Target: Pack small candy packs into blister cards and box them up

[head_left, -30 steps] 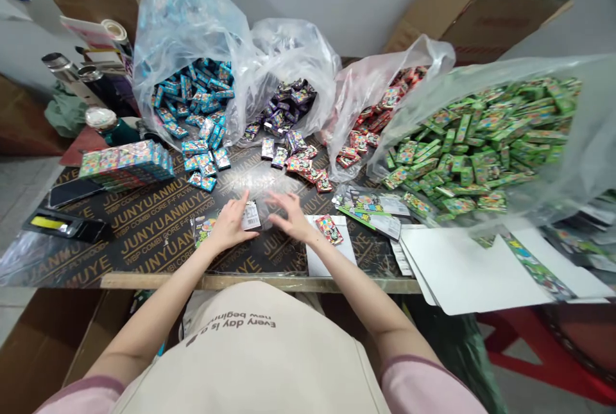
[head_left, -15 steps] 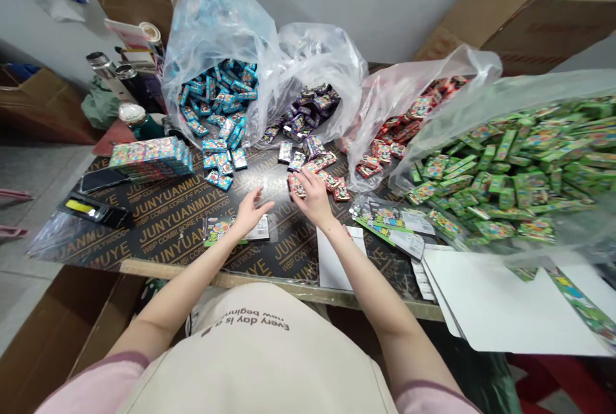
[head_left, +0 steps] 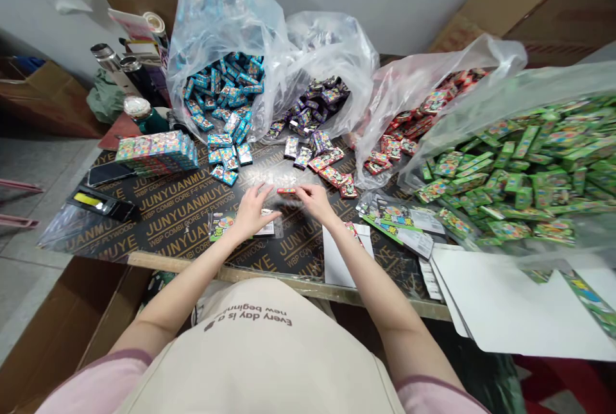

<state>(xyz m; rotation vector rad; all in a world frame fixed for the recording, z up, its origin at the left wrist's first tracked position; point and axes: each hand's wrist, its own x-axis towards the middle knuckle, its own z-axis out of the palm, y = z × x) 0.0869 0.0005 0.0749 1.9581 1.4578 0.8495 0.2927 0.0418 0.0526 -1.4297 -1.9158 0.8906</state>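
Between the thumb and fingers of my right hand (head_left: 315, 203) is a small red box (head_left: 287, 190), held edge-on above the tabletop. My left hand (head_left: 253, 210) hovers to its left with fingers apart and nothing in them. Below the left hand lies a flat printed package (head_left: 222, 224) with a barcode, partly covered by that hand. Small blue boxes (head_left: 228, 157) lie loose behind the left hand. Past the right hand are loose purple boxes (head_left: 303, 157) and red boxes (head_left: 332, 175).
Clear bags of blue boxes (head_left: 226, 86), purple boxes (head_left: 320, 103), red boxes (head_left: 433, 103) and green boxes (head_left: 539, 170) line the back and right. A stack of boxes (head_left: 158, 152) and a tape-like black tool (head_left: 101, 202) sit left. White sheets (head_left: 529, 305) overhang the front right edge.
My right hand has picked up a red box from the loose red ones and drawn it back toward the left hand. The left hand has shifted slightly right. The camera view has shifted a little.
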